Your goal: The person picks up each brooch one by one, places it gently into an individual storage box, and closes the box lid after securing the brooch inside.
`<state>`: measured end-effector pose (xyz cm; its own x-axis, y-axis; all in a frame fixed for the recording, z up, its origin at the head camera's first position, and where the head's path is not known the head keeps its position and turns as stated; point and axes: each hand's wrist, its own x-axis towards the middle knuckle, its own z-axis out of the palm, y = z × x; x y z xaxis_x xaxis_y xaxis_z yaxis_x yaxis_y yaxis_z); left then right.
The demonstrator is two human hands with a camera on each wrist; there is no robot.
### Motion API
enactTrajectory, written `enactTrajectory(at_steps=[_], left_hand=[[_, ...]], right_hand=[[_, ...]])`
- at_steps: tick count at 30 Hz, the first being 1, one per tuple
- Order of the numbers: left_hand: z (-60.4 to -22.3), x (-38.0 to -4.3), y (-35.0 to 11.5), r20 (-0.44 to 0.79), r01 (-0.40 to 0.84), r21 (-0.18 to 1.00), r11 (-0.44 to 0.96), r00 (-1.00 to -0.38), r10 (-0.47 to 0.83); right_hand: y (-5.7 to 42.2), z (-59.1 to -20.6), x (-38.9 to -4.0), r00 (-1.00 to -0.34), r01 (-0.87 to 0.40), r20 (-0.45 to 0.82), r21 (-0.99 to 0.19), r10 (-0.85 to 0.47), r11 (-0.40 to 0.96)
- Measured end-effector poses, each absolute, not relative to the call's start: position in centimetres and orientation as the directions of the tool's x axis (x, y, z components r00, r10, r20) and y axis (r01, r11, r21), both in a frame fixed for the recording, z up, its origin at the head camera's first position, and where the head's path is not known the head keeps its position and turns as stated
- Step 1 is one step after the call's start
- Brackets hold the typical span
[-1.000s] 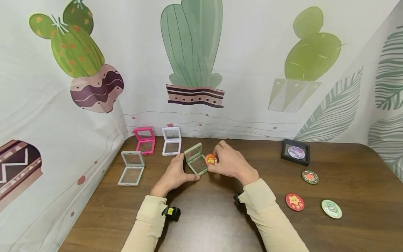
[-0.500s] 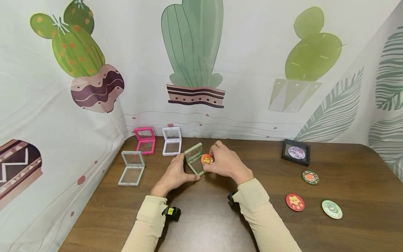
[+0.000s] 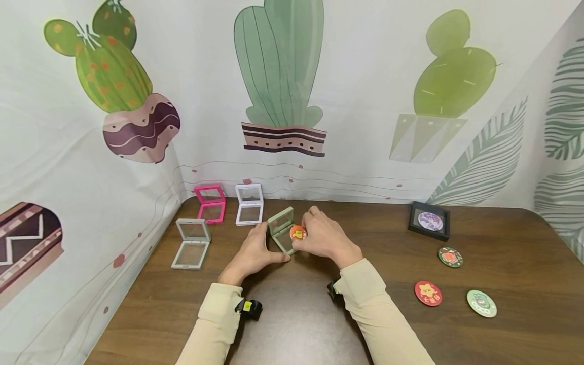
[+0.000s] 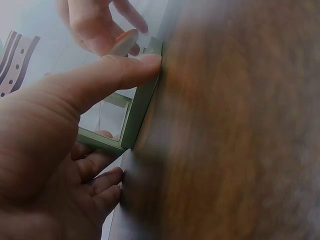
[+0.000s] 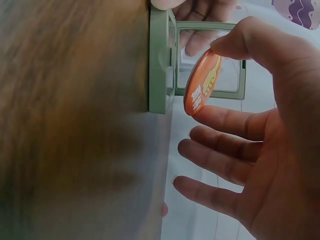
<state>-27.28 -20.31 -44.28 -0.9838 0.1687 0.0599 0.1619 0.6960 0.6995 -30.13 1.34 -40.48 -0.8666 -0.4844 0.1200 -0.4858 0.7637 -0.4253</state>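
A green hinged display frame (image 3: 280, 214) with clear panes stands with its lid raised at the middle of the table. My left hand (image 3: 253, 252) holds it, the thumb (image 4: 122, 72) along its front edge and the fingers at its back left side. Thumb and index finger of my right hand (image 3: 327, 237) pinch a round orange badge (image 3: 297, 233) with a yellow figure by its edges. In the right wrist view the badge (image 5: 204, 82) is tilted, held over the frame's base (image 5: 159, 65); the other fingers are spread below it.
On the left stand pink (image 3: 212, 205), white (image 3: 249, 204) and grey (image 3: 187, 266) display frames, lids raised. To the right lie a black frame (image 3: 414, 226) with a purple badge, and dark green (image 3: 450, 257), red (image 3: 428, 293) and light green (image 3: 481, 303) badges. A cactus-print cloth (image 3: 365, 76) hangs behind.
My right hand has moved left with the orange badge, from the frame's right side to over its base. My left hand and the frame have stayed put.
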Motion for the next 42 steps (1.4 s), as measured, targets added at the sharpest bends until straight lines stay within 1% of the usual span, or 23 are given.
enactTrajectory(at_steps=[21, 42], left_hand=[[-44.4, -27.2, -20.3, 0.058, 0.163, 0.696, 0.699, -0.984, 0.171], [-44.2, -27.2, -20.2, 0.053, 0.168, 0.700, 0.694, -0.981, 0.184]], right_hand=[[0.8, -41.7, -30.8, -0.847, -0.526, 0.137, -0.366, -0.514, 0.768], [0.6, -41.7, -31.1, -0.839, -0.536, 0.131, -0.363, -0.527, 0.762]])
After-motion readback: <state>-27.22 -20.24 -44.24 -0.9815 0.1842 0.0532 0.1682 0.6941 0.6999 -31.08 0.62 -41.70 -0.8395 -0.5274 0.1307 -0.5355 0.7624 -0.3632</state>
